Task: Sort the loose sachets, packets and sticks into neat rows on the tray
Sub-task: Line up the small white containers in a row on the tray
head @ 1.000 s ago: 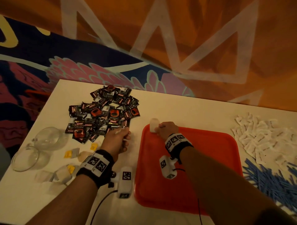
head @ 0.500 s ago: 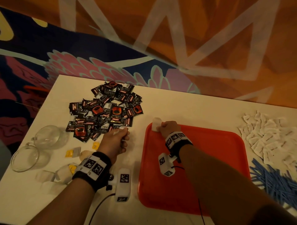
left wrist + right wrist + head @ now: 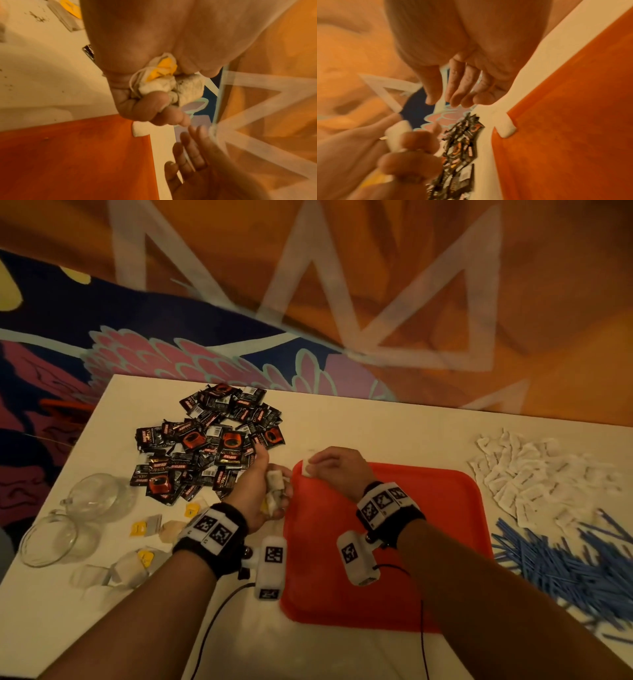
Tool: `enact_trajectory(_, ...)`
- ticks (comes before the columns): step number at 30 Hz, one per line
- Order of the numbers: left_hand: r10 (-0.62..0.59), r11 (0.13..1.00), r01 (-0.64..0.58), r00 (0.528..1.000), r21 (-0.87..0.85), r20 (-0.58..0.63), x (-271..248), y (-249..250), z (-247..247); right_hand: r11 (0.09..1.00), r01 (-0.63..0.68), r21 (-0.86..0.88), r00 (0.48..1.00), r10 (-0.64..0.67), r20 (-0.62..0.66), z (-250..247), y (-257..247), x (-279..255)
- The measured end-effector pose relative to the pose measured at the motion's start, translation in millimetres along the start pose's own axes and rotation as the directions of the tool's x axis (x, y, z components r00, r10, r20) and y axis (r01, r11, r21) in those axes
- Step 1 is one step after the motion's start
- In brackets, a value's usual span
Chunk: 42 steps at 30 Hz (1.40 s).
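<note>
From the head view, the left hand [image 3: 255, 491] sits just left of the tray [image 3: 428, 542], fingers curled round a bundle of teabags [image 3: 275, 491] with a yellow tag showing. The right hand [image 3: 337, 469] rests over the tray's far left corner, fingers loosely bent, above a white sachet [image 3: 306, 469] that lies on the rim. Black packets [image 3: 212, 440] are heaped on the table [image 3: 376, 426] beyond the left hand; white sachets [image 3: 534, 474] and blue sticks [image 3: 561, 570] lie right of the tray — two glass cups [image 3: 68, 522] stand at the far left.

The left wrist view shows the left hand [image 3: 145, 81] clenched on the crumpled teabags [image 3: 171, 83], strings and yellow tags bunched in the palm. The white sachet [image 3: 139, 129] sits on the tray [image 3: 77, 155] corner, and the right hand's fingers [image 3: 188, 148] are straight, holding nothing.

In the right wrist view the right hand [image 3: 462, 81] hangs relaxed and empty, fingertips just above the sachet [image 3: 505, 125] — which overlaps the tray [image 3: 573, 135] edge. The left hand [image 3: 385, 155] grips its teabags [image 3: 397, 135] beside the packets [image 3: 462, 148].
</note>
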State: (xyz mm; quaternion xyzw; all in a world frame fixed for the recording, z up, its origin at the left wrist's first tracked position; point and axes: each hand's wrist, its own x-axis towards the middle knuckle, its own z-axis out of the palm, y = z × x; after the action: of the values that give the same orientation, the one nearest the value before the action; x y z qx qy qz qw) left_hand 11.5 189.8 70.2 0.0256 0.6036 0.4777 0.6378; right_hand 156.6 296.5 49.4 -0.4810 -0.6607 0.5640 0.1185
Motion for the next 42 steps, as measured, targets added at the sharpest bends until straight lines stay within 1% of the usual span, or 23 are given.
enact_trajectory(2,-0.006,0.999,0.004,0.999,0.045,0.048,-7,3,15,0.996,0.067,0.053,0.996,-0.07,0.055,-3,-13,-13)
enact_trajectory(5,-0.018,0.996,0.008,0.994,0.093,0.108,-16,4,34,0.991,0.12,0.055,0.985,-0.126,0.122,-11,-28,-33)
enact_trajectory(7,-0.013,0.995,-0.001,0.99,0.101,0.137,-22,4,44,0.987,0.139,0.083,0.982,-0.148,0.118,-17,-34,-45)
enact_trajectory(8,-0.003,0.996,-0.011,0.988,0.09,0.155,-25,4,47,0.983,0.138,0.125,0.983,-0.151,0.104,-20,-36,-50)
enact_trajectory(10,0.036,0.998,-0.045,0.983,0.045,0.182,-32,2,53,0.963,0.098,0.251,0.992,-0.115,0.055,-28,-37,-58)
enact_trajectory(12,0.078,0.997,-0.081,0.983,0.012,0.164,-39,-2,56,0.928,0.056,0.369,0.997,-0.07,0.024,-37,-39,-66)
enact_trajectory(15,0.124,0.992,-0.123,0.985,-0.015,0.124,-47,-10,63,0.89,0.067,0.451,0.998,-0.068,-0.015,-49,-38,-77)
enact_trajectory(17,0.154,0.988,-0.149,0.978,-0.047,0.14,-53,-15,69,0.859,0.086,0.505,0.996,-0.084,-0.028,-53,-38,-83)
enact_trajectory(20,0.219,0.974,-0.207,0.963,-0.093,0.157,-62,-16,78,0.784,0.086,0.615,0.996,-0.092,-0.022,-57,-35,-92)
enact_trajectory(22,0.282,0.959,-0.276,0.951,-0.065,0.125,-64,-15,81,0.75,0.089,0.655,0.995,-0.092,-0.03,-60,-33,-99)
enact_trajectory(23,0.327,0.945,-0.328,0.94,-0.007,0.099,-64,-14,81,0.746,0.089,0.66,0.995,-0.091,-0.031,-61,-31,-102)
enact_trajectory(25,0.445,0.876,-0.45,0.893,0.177,0.065,-64,-10,80,0.773,0.08,0.629,0.996,-0.077,-0.032,-64,-28,-107)
enact_trajectory(28,0.607,0.68,-0.578,0.789,0.451,0.097,-69,-2,81,0.861,0.075,0.503,0.997,-0.053,-0.057,-69,-24,-111)
enact_trajectory(30,0.65,0.563,-0.609,0.743,0.558,0.156,-73,4,82,0.865,0.095,0.492,0.995,-0.078,-0.056,-73,-25,-113)
enact_trajectory(32,0.658,0.498,-0.628,0.723,0.598,0.211,-77,8,84,0.849,0.123,0.514,0.992,-0.118,-0.042,-75,-29,-114)
enact_trajectory(33,0.661,0.483,-0.639,0.714,0.599,0.229,-78,9,84,0.855,0.143,0.498,0.989,-0.14,-0.042,-75,-31,-115)
enact_trajectory(35,0.666,0.487,-0.658,0.705,0.575,0.243,-82,11,87,0.896,0.201,0.395,0.98,-0.185,-0.079,-73,-36,-115)
enact_trajectory(38,0.653,0.561,-0.659,0.724,0.502,0.222,-84,13,90,0.92,0.27,0.285,0.958,-0.225,-0.18,-71,-37,-112)
enact_trajectory(40,0.644,0.599,-0.658,0.735,0.456,0.214,-84,11,91,0.927,0.275,0.254,0.952,-0.227,-0.203,-71,-36,-109)
enact_trajectory(42,0.648,0.602,-0.667,0.729,0.438,0.22,-82,9,92,0.935,0.288,0.207,0.945,-0.243,-0.217,-70,-34,-108)
